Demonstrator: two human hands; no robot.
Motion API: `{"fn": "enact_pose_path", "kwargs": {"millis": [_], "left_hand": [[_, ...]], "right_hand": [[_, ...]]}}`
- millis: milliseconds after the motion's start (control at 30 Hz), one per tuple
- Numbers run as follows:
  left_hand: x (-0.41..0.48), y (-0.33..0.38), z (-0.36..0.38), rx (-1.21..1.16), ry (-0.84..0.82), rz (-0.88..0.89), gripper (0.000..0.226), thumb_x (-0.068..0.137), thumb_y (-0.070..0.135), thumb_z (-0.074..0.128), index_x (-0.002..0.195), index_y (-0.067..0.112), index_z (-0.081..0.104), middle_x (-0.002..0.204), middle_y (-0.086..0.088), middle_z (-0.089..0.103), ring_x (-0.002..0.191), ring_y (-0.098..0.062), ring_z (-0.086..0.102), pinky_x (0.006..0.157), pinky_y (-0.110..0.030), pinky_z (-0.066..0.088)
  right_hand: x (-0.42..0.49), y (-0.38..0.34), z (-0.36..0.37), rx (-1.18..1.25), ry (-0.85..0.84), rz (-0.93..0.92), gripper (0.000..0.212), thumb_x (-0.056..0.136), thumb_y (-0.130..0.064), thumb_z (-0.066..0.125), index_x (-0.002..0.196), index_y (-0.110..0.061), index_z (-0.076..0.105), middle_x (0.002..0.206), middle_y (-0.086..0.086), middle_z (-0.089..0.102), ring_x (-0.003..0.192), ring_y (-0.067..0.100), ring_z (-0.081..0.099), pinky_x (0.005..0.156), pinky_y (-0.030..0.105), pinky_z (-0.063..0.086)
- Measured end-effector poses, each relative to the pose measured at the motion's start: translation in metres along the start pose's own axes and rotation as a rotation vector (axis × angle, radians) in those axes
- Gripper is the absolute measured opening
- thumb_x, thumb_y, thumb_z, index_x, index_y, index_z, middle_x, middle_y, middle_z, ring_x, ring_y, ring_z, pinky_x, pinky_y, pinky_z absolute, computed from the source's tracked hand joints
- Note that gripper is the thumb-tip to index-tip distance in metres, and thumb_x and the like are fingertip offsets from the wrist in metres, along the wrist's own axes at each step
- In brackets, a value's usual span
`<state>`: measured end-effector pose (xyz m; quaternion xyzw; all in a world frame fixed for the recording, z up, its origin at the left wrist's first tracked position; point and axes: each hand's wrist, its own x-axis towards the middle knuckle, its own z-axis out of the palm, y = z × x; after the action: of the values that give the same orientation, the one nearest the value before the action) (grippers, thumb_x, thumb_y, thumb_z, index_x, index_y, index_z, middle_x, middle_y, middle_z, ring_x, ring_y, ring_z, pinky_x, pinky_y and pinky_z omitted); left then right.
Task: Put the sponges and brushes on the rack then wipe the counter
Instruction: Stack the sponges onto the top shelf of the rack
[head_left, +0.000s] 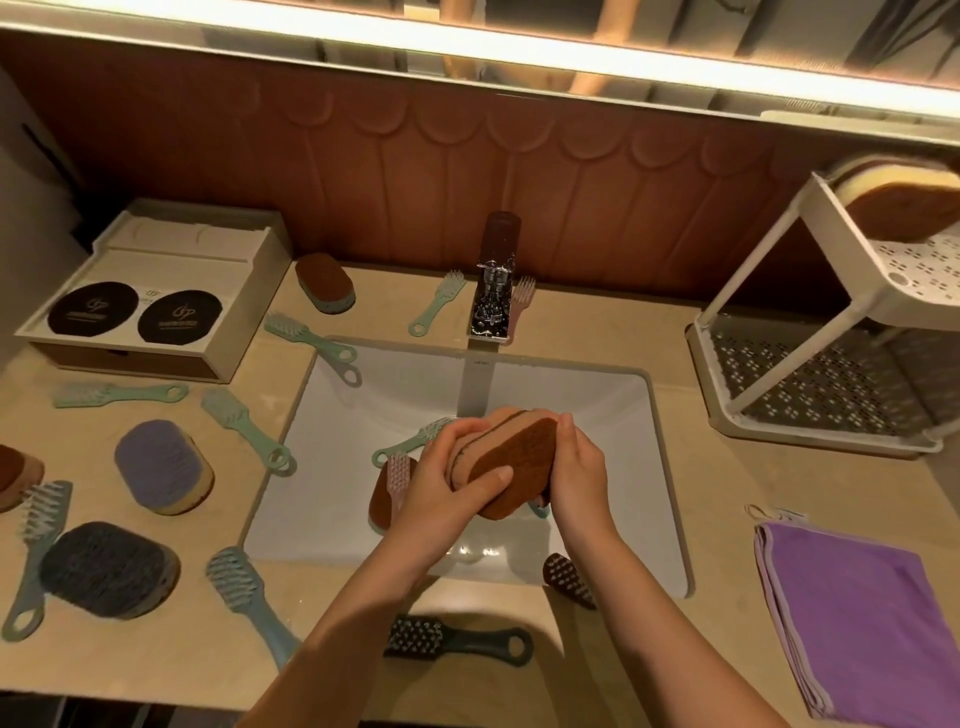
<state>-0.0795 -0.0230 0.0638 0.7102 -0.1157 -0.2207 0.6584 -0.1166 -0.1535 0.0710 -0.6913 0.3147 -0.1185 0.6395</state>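
Note:
Over the white sink (613, 415) both my hands hold a stack of brown-faced sponges (511, 457). My left hand (447, 478) grips its near end with the thumb across the brown face. My right hand (579, 467) grips the far end. In the basin lie a pink brush on another sponge (387, 493) and a green brush (410, 441). The white two-tier rack (810, 374) stands at the right, with one sponge (904, 202) on its upper tier. Several sponges and green brushes lie on the counter at the left, among them a purple sponge (161, 465) and a dark sponge (106, 569).
A folded purple cloth (862, 618) lies at the right front. The chrome faucet (491, 296) stands behind the sink. A cream box (156, 291) sits at the back left. A dark brush (457, 642) and a brown brush (569, 579) lie near the sink's front edge.

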Motion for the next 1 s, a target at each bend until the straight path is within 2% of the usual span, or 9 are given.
{"fn": "enact_pose_path", "kwargs": {"millis": [133, 233, 367, 467, 600, 700, 767, 900, 1000], "left_hand": [[0.001, 0.000, -0.006, 0.148, 0.051, 0.124, 0.055, 0.071, 0.021, 0.077, 0.113, 0.042, 0.049, 0.122, 0.008, 0.045, 0.109, -0.001, 0.048, 0.080, -0.010, 0.047], [0.002, 0.003, -0.011, 0.217, -0.070, 0.189, 0.058, 0.068, 0.023, 0.077, 0.113, 0.044, 0.047, 0.123, 0.010, 0.042, 0.111, 0.004, 0.045, 0.081, -0.005, 0.044], [0.006, 0.010, -0.013, 0.328, -0.220, 0.251, 0.065, 0.070, 0.019, 0.078, 0.116, 0.048, 0.043, 0.125, 0.011, 0.039, 0.113, 0.007, 0.042, 0.085, -0.004, 0.041], [0.013, 0.010, -0.016, 0.335, -0.256, 0.203, 0.077, 0.065, 0.031, 0.077, 0.125, 0.050, 0.033, 0.129, 0.011, 0.040, 0.115, 0.001, 0.046, 0.091, -0.018, 0.046], [0.017, 0.003, -0.020, 0.232, -0.219, -0.071, 0.105, 0.059, 0.041, 0.082, 0.138, 0.047, 0.013, 0.140, 0.006, 0.034, 0.122, -0.016, 0.048, 0.098, -0.037, 0.048], [0.010, 0.008, -0.015, -0.235, -0.238, -0.347, 0.088, 0.065, 0.040, 0.076, 0.137, 0.038, 0.026, 0.133, -0.006, 0.049, 0.113, -0.024, 0.056, 0.082, -0.039, 0.057], [0.006, 0.011, -0.005, -0.415, -0.179, -0.393, 0.072, 0.067, 0.042, 0.064, 0.133, 0.034, 0.035, 0.125, -0.007, 0.053, 0.108, -0.023, 0.058, 0.073, -0.038, 0.059], [0.008, 0.007, 0.014, -0.380, 0.095, -0.301, 0.068, 0.068, 0.045, 0.066, 0.129, 0.032, 0.040, 0.123, -0.005, 0.054, 0.105, -0.022, 0.061, 0.068, -0.036, 0.058], [0.012, 0.008, 0.016, -0.367, 0.196, -0.272, 0.054, 0.080, 0.040, 0.063, 0.129, 0.034, 0.041, 0.120, -0.004, 0.053, 0.101, -0.023, 0.061, 0.067, -0.035, 0.058]], "right_hand": [[0.005, -0.007, -0.009, 0.003, -0.116, 0.142, 0.039, 0.101, -0.038, 0.027, 0.098, -0.022, 0.062, 0.092, 0.008, 0.062, 0.083, 0.020, 0.061, 0.051, 0.022, 0.050], [0.008, -0.017, -0.017, 0.141, -0.294, 0.333, 0.041, 0.096, -0.051, 0.033, 0.112, -0.025, 0.060, 0.103, 0.006, 0.065, 0.096, 0.021, 0.062, 0.063, 0.032, 0.057], [0.012, -0.020, -0.023, 0.149, -0.453, 0.409, 0.037, 0.088, -0.055, 0.049, 0.115, -0.032, 0.058, 0.118, 0.009, 0.062, 0.106, 0.024, 0.063, 0.074, 0.042, 0.059], [0.013, -0.014, -0.023, 0.192, -0.511, 0.449, 0.033, 0.087, -0.048, 0.056, 0.116, -0.033, 0.058, 0.122, 0.010, 0.059, 0.108, 0.027, 0.062, 0.079, 0.046, 0.058], [0.011, -0.005, -0.018, 0.278, -0.324, 0.344, 0.033, 0.089, -0.036, 0.057, 0.121, -0.028, 0.051, 0.122, 0.010, 0.057, 0.107, 0.026, 0.060, 0.081, 0.048, 0.057], [0.008, -0.006, -0.017, 0.265, -0.259, 0.243, 0.034, 0.091, -0.033, 0.055, 0.123, -0.026, 0.046, 0.119, 0.009, 0.056, 0.103, 0.023, 0.060, 0.065, 0.033, 0.058], [0.007, -0.008, -0.015, 0.168, -0.268, 0.170, 0.032, 0.092, -0.031, 0.054, 0.122, -0.025, 0.044, 0.116, 0.009, 0.057, 0.099, 0.023, 0.061, 0.057, 0.025, 0.053], [0.003, -0.004, -0.006, 0.147, -0.267, 0.143, 0.028, 0.091, -0.027, 0.055, 0.117, -0.023, 0.044, 0.109, 0.008, 0.059, 0.099, 0.022, 0.062, 0.081, 0.041, 0.057], [0.002, -0.004, -0.004, 0.169, -0.272, 0.152, 0.025, 0.091, -0.026, 0.055, 0.115, -0.023, 0.045, 0.111, 0.010, 0.058, 0.101, 0.026, 0.062, 0.082, 0.043, 0.055]]}}
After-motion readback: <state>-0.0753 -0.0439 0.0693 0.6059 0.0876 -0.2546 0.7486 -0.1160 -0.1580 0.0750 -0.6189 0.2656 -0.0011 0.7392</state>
